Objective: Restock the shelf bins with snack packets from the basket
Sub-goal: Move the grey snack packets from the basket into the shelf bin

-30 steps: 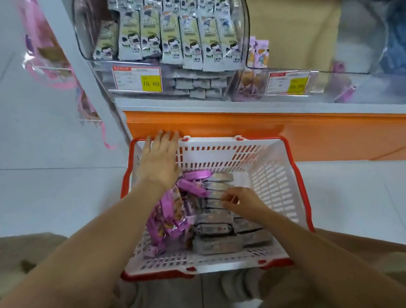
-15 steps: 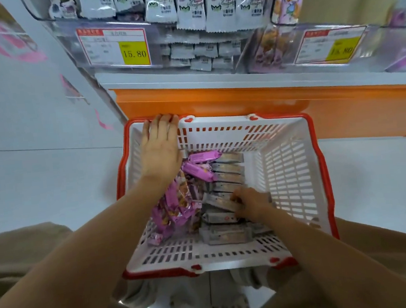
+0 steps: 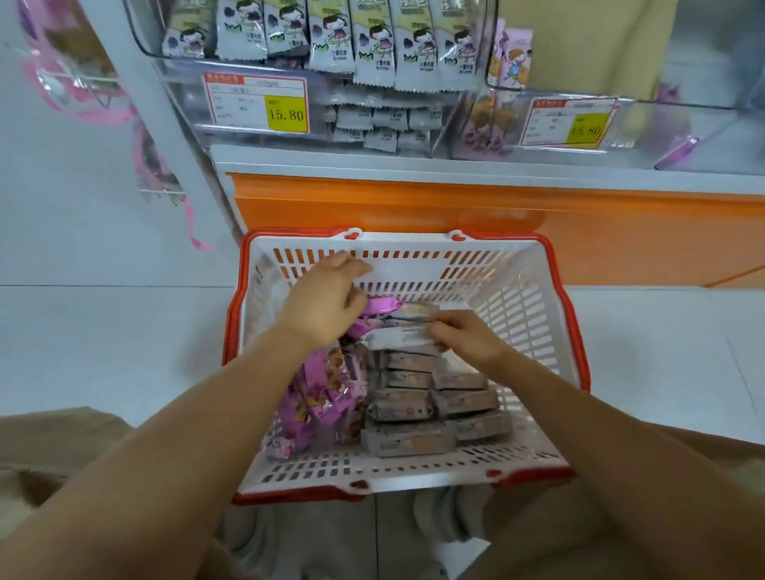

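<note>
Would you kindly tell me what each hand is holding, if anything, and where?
The right hand pinches a grey packet by its right end. The left hand is curled above the pink packets; whether it grips one cannot be told.

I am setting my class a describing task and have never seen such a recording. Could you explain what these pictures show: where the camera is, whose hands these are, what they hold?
No machine here: the two grips are a person's bare hands. The one camera sits on the person's head, looking forward and down. A white basket with a red rim stands on the floor before an orange shelf base. In it lie pink packets on the left and stacked grey packets on the right. The right grip pinches one grey packet above the stack. The left grip is curled over the pink packets near the far wall; whether it holds one I cannot tell. Above, a clear bin with a price tag holds upright packets.
</note>
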The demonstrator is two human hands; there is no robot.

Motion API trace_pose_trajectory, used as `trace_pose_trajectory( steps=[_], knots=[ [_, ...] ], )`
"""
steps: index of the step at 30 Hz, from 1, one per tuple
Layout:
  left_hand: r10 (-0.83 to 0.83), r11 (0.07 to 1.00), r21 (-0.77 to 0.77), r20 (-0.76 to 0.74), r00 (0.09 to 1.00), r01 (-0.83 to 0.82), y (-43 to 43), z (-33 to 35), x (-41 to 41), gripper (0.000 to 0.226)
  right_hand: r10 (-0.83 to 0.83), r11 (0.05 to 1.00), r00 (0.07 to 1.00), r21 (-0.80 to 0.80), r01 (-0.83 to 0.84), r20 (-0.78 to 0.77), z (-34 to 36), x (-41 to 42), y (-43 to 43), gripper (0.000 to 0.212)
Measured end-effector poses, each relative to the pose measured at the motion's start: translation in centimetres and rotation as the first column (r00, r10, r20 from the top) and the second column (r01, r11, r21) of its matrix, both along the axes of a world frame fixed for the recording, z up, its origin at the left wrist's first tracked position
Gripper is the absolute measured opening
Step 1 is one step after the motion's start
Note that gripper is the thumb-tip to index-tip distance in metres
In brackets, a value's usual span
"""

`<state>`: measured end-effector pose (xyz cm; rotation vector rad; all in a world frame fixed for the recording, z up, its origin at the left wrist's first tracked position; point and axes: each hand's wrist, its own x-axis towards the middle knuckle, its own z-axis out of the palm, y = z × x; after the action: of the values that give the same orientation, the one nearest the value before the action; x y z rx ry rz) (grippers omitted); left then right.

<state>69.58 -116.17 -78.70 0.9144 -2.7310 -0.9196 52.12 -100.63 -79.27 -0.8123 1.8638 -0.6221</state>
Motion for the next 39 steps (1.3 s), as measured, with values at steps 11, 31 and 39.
trace_pose_trajectory(
  steps=[11,31,39],
  knots=[
    [0.195,0.607,0.790,-0.041,0.980,-0.088,0.7,5.6,1.5,0.044,-0.174,0.882,0.976,-0.420,0.213,0.132,9.4,1.5,-1.9,0.032],
    [0.310,0.937,0.287,-0.418,0.854,-0.200,-1.2,13.7,5.7,0.025,-0.079,0.729,0.984,-0.683,-0.053,-0.161,17.2,8.4,-6.1,0.032],
    [0.385,0.776,-0.485,-0.144,0.912,-0.404,-5.9,15.1,8.2,0.079,-0.203,0.638,0.929,-0.761,-0.115,-0.311,23.1,10.2,-14.0,0.029]
  ],
)
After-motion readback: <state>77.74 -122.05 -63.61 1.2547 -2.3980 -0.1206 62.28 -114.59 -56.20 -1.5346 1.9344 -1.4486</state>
